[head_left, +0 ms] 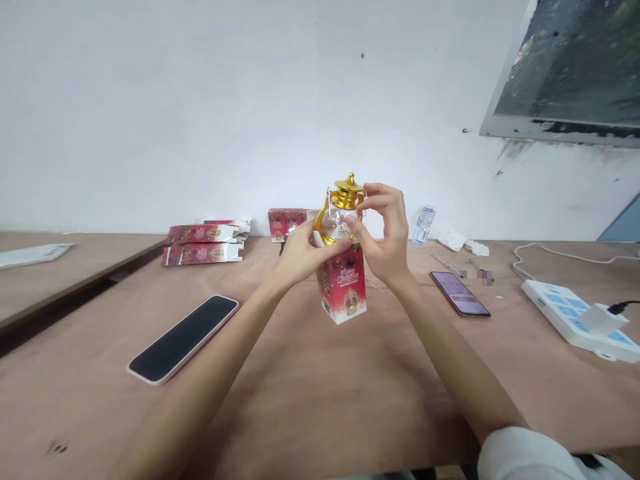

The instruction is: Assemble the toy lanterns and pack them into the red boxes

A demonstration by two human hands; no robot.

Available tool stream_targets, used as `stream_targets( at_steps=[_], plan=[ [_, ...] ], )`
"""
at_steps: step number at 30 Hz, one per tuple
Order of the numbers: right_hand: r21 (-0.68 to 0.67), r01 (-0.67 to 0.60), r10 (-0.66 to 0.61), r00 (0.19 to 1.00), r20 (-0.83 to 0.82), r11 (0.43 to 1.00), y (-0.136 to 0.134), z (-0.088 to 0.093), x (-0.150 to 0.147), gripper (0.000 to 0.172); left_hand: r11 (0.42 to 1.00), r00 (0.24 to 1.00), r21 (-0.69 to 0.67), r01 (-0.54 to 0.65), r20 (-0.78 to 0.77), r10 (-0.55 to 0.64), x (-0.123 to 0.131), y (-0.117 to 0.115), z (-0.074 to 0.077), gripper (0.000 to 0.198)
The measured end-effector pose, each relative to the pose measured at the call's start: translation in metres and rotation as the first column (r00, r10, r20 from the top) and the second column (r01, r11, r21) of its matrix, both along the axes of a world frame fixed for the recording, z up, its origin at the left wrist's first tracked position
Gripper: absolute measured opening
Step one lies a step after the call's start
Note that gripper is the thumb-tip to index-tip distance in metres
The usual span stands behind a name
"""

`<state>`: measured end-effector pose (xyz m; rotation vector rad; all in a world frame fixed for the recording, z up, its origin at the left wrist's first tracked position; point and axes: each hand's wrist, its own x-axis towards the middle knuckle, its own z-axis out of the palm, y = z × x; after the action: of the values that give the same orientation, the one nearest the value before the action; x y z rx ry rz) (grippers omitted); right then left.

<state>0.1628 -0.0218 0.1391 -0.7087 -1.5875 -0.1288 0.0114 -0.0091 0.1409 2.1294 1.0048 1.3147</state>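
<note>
While the left hand (300,257) is clasping the box (344,290) around its top, its thumb lying along the front edge, the right hand (391,233) is grasping the lantern (345,199) just above, its thumb pressing the clear globe (335,222) and its fingertips bunching near the cap (349,183) and handle (329,199). For a clean job, the left hand should probably be bracing the card without squeezing, since hard pressure would likely be bowing the walls inward. The right hand should be steering mainly by the cap, bearing only lightly on the globe, and tilting neither piece against the other, so that no edge is catching. As for place, the lantern is standing nearly upright between the hands, directly above the left thumb; its lowest part is hiding behind that thumb and the box, so whether it is sitting inside cannot be told. The box is hanging below both hands, apparently off the table (295,380), and some cartons (203,254) are lying well to the left of the left hand.
</note>
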Motion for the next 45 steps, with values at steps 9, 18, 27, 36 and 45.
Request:
stream_targets(
  at_steps=[9,18,27,36,45],
  plan=[
    [0.083,0.101,-0.115,0.976,0.186,0.991,-0.004,0.003,0.004,0.018,0.986,0.987,0.069,-0.154,0.064,0.150,-0.006,0.001,0.005,0.045],
    [0.103,0.101,-0.112,0.988,0.103,0.990,-0.009,0.015,0.021,0.025,0.965,0.976,0.178,-0.193,-0.068,0.208,-0.007,0.001,0.005,0.046],
    [0.172,0.062,-0.086,0.988,0.131,0.983,-0.026,0.030,0.044,0.019,0.968,0.979,0.222,-0.120,-0.136,0.153,-0.008,-0.003,0.009,0.046],
    [0.046,0.027,-0.040,0.949,0.312,0.999,-0.031,0.029,0.030,0.040,0.998,0.996,0.061,0.027,-0.089,-0.021,-0.006,-0.008,0.010,0.040],
    [-0.276,-0.219,0.301,0.905,0.302,0.936,-0.026,0.029,0.035,0.067,0.994,0.986,0.084,0.070,-0.159,-0.056,-0.003,-0.019,0.013,0.053]
  ],
)
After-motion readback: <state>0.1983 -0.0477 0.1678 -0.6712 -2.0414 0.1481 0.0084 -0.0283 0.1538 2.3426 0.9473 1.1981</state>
